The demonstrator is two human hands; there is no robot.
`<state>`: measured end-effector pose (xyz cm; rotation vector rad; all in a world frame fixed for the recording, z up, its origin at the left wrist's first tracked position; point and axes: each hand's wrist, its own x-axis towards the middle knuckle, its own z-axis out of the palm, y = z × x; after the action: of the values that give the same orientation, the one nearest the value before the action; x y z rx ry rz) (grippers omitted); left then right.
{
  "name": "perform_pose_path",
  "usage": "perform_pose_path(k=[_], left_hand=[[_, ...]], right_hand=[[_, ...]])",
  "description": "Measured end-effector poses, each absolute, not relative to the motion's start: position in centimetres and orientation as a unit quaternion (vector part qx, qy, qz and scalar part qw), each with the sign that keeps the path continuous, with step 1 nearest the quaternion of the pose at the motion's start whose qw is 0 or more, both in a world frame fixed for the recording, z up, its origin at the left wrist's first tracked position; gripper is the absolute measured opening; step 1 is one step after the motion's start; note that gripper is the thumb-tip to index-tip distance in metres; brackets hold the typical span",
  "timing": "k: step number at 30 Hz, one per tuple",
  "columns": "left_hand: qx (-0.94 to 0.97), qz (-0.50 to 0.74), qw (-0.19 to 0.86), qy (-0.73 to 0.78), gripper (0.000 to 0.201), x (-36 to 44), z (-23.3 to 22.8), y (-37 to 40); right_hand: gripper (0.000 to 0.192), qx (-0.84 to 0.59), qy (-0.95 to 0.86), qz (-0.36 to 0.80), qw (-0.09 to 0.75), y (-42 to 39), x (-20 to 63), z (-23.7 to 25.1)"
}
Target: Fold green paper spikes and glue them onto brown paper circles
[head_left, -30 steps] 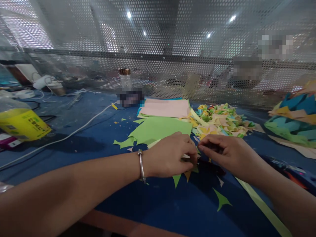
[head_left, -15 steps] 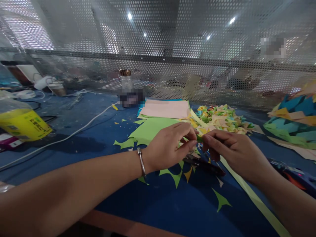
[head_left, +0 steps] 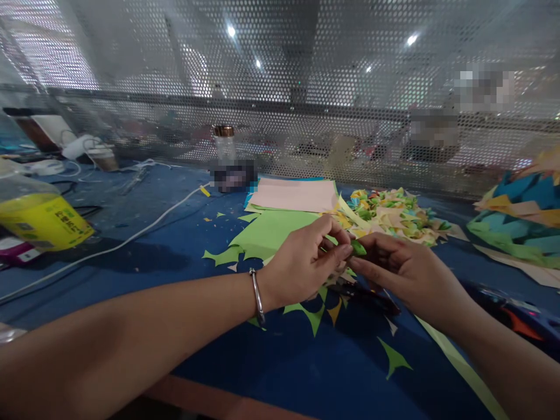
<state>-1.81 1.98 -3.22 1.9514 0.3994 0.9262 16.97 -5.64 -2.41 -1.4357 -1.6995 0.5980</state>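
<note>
1. Pinching a small green paper piece (head_left: 359,248) between both hands, held just above the blue table cover (head_left: 271,373), in front of the paper stacks.
2. Change: a second ago both hands were pressed low on the table over the scraps; half a second ago they had lifted with the green bit between them; now they sit closer, fingertips meeting on it. My read: pickup is done and the piece is being folded or creased in the air.
3. Left hand (head_left: 306,265): fingers curled tight, thumb and forefinger closed on the piece's left end. Silver bangle (head_left: 258,289) on that wrist.
4. Right hand (head_left: 402,271): fingertips closed on the right end, other fingers loosely bent. Whether it holds anything else, cannot tell.
5. The piece: thin coloured paper, bright green, small and compact, probably already folded; exact shape too small to tell.
6. Under the hands: a dark tool (head_left: 367,294), maybe scissors, mostly hidden, plus spiky green and orange offcuts (head_left: 312,315), flat and pointed.
7. Behind: flat green sheet (head_left: 271,230) with a jagged cut edge, and a pink sheet (head_left: 297,195) beyond it.
8. Right of that: heap of small folded pieces (head_left: 394,213), mixed colours, crumpled look.
9. Long pale green strip (head_left: 464,367) runs along the table under the right forearm.
10. Far left: yellow packet (head_left: 44,221), white cable (head_left: 131,236); perforated metal screen (head_left: 306,87) behind.
</note>
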Motion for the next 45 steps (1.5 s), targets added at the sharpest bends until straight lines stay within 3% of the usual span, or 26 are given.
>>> perform_pose_path(k=[6, 12, 18, 21, 24, 29, 34, 37, 42, 45], left_hand=[[0.788, 0.432, 0.406, 0.166, 0.010, -2.1, -3.1, 2.3], [0.675, 0.411, 0.579, 0.201, 0.015, -1.2, -3.8, 3.5], [0.616, 0.432, 0.631, 0.189, 0.015, -0.8, -3.7, 2.3], [0.584, 0.455, 0.651, 0.166, 0.015, -0.7, -3.3, 1.8], [0.557, 0.510, 0.639, 0.147, 0.015, -0.7, -3.0, 2.4], [0.543, 0.615, 0.532, 0.210, 0.013, -1.3, -2.9, 4.9], [0.578, 0.536, 0.556, 0.264, 0.014, -1.3, -3.0, 4.6], [0.592, 0.463, 0.599, 0.276, 0.015, -1.1, -2.9, 3.1], [0.615, 0.416, 0.611, 0.274, 0.018, -1.0, -3.1, 2.2], [0.647, 0.399, 0.591, 0.270, 0.018, -1.1, -3.4, 2.3]], right_hand=[[0.024, -0.591, -0.677, 0.206, 0.386, -5.3, 17.5, -3.1], [0.033, -0.599, -0.654, 0.224, 0.405, -5.3, 17.1, -2.9], [0.049, -0.586, -0.605, 0.313, 0.439, -5.1, 16.3, -3.5], [0.041, -0.573, -0.601, 0.321, 0.454, -5.2, 15.9, -3.4], [0.032, -0.572, -0.617, 0.296, 0.452, -5.3, 16.3, -3.2], [0.038, -0.613, -0.614, 0.241, 0.435, -4.5, 18.9, -3.9], [0.033, -0.701, -0.612, 0.075, 0.357, -3.7, 22.0, -4.5], [0.033, -0.710, -0.607, 0.030, 0.356, -3.8, 22.6, -4.4], [0.036, -0.645, -0.628, 0.136, 0.414, -4.6, 20.3, -3.7], [0.037, -0.618, -0.650, 0.179, 0.405, -5.2, 18.3, -3.2]])
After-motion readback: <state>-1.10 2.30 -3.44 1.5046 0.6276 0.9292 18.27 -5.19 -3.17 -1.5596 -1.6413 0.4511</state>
